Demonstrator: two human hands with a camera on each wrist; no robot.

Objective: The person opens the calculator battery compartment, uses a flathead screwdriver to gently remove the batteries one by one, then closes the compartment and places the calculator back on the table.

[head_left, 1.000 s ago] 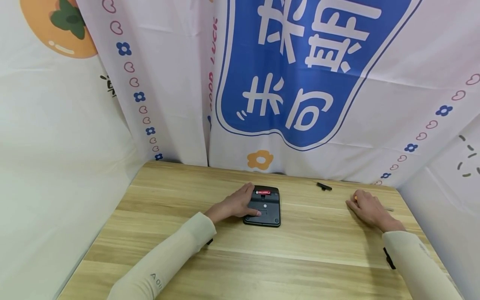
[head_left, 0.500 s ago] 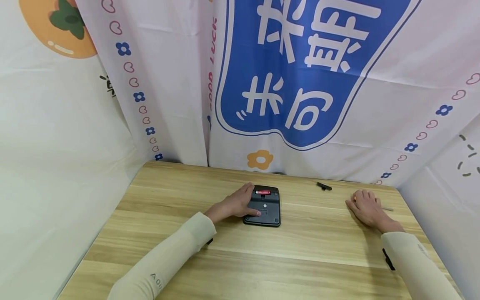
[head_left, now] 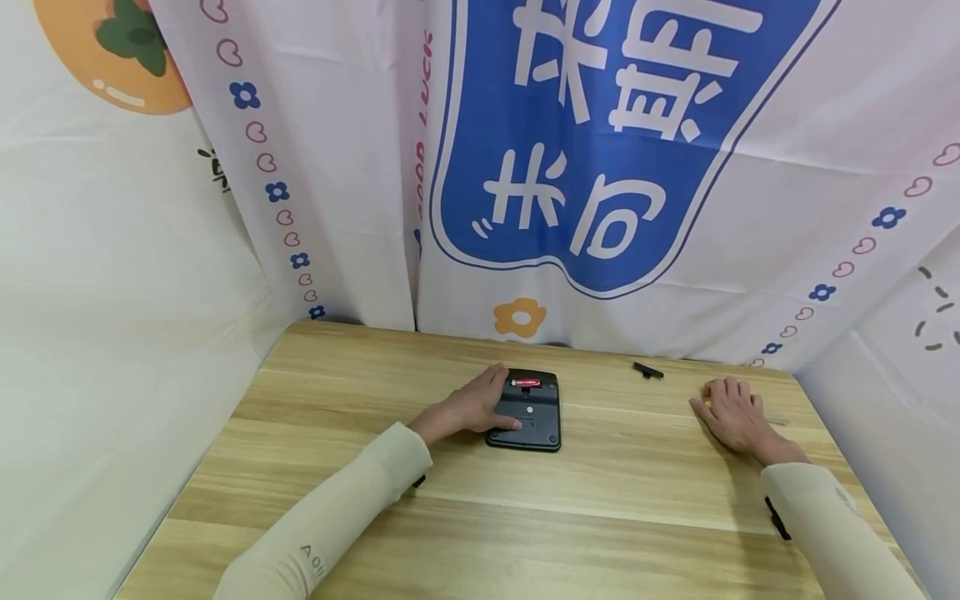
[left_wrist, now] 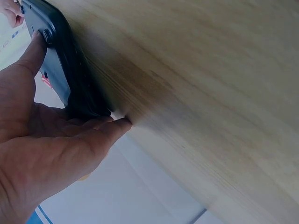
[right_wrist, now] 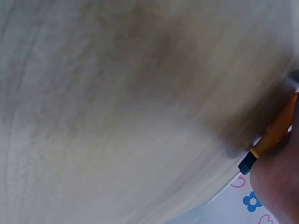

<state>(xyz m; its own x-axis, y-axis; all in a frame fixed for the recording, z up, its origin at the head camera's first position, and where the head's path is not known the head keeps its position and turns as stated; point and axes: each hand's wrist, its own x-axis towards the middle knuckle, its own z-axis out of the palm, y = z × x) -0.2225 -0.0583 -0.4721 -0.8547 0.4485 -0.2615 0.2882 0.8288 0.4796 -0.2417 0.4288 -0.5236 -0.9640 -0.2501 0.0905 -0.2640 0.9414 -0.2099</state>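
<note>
A black desktop calculator (head_left: pixel 542 425) lies face down, its battery slot uncovered and a red battery (head_left: pixel 527 383) inside. My left hand (head_left: pixel 474 405) grips it from the left, the thumb on its back and the fingers at its far left edge; in the left wrist view the calculator (left_wrist: pixel 56 65) shows side-on. Near the table's right edge, my right hand (head_left: pixel 737 417) holds a screwdriver against the tabletop. Its thin shaft (head_left: pixel 777 421) sticks out to the right, and its orange handle (right_wrist: pixel 278 128) shows under the hand in the right wrist view. Most of the handle is hidden in the head view.
A small black battery cover (head_left: pixel 648 371) lies near the back edge, between the calculator and my right hand. The wooden table (head_left: pixel 480 533) meets printed white cloth (head_left: pixel 360 250) at the back and sides.
My right hand has shifted very slightly left, its fingers a little more spread over the screwdriver. The left hand and the calculator have stayed in place.
</note>
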